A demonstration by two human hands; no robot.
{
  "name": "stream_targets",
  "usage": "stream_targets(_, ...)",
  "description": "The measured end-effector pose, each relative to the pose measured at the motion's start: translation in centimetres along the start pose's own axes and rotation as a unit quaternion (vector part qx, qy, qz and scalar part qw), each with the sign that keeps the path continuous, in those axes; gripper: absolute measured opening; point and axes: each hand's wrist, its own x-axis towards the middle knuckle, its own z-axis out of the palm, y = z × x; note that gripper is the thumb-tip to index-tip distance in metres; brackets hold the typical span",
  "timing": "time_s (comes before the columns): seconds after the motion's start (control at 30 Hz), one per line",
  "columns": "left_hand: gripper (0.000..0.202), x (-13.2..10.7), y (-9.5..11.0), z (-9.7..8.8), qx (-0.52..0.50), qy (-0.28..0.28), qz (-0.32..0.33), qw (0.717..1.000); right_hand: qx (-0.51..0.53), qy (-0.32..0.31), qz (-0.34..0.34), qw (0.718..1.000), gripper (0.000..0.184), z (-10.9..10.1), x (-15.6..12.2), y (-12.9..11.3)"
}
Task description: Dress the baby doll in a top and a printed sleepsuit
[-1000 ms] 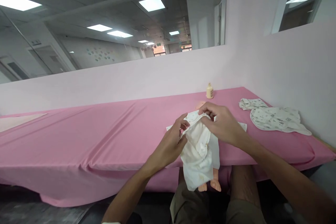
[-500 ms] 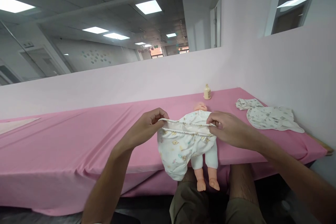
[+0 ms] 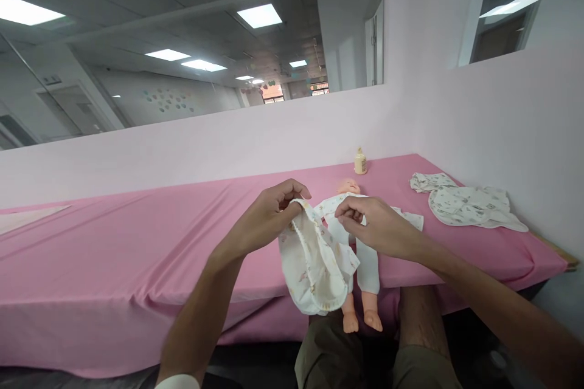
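Observation:
My left hand is closed on the elastic waistband of printed white baby pants, which hang from it with the opening sagging toward me. Just to the right, my right hand hovers over the doll, fingers curled together and apart from the pants; nothing shows in its fingertips. The baby doll lies on its back in a white printed top and white leggings, its bare feet over the table's near edge. My hands and the pants hide part of its body.
A pink cloth covers the long table, which runs along a white wall with a mirror. Behind the doll's head stands a cream pump bottle. Printed baby clothes lie at the right. My legs are below the near edge.
My right hand has let go of the waistband and moved slightly left. The pants now hang from my left hand alone, folding down and uncovering more of the doll.

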Motion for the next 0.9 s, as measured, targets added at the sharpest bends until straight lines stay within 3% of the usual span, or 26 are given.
stream_targets(0.13,0.018,0.2,-0.1,1.0,-0.009,-0.021,-0.002,1.000,-0.044,0.009,0.002,0.999,0.027,1.2,-1.0,-1.2)
stream_targets(0.23,0.018,-0.1,0.1,1.9,0.040,-0.025,0.030,0.998,-0.176,0.021,-0.018,0.984,0.009,2.5,-1.4,-1.8)
stream_targets(0.27,0.017,-0.3,0.1,2.1,0.071,-0.019,0.041,0.996,-0.215,0.034,-0.023,0.976,0.012,2.6,-1.4,-1.6)
stream_targets(0.33,0.015,-0.9,-0.1,2.1,0.148,-0.004,0.054,0.987,-0.262,0.065,-0.017,0.963,0.019,2.1,-1.3,-0.8)
stream_targets(0.47,0.011,-1.7,-1.3,1.2,0.285,0.027,0.050,0.957,-0.269,0.130,0.042,0.954,0.022,-0.8,-1.1,1.7)
stream_targets(0.57,0.012,-1.4,-1.8,0.8,0.289,0.038,0.032,0.956,-0.310,0.140,0.067,0.938,0.021,-2.0,-1.3,2.8)
stream_targets(0.67,0.014,-0.5,-1.4,1.5,0.218,0.007,0.011,0.976,-0.355,0.142,0.007,0.924,0.020,-1.3,-2.1,2.3)
stream_targets(0.73,0.016,0.0,-0.8,2.4,0.166,-0.010,0.009,0.986,-0.303,0.110,-0.067,0.944,0.020,-0.2,-2.7,1.1)
stream_targets(0.8,0.017,0.3,-0.1,3.4,0.132,-0.006,0.017,0.991,-0.182,0.052,-0.106,0.976,0.020,0.8,-3.2,-0.2)
stream_targets(0.9,0.016,0.2,0.9,4.8,0.109,0.027,0.030,0.993,0.010,0.006,-0.054,0.998,0.023,1.9,-3.1,-1.1)
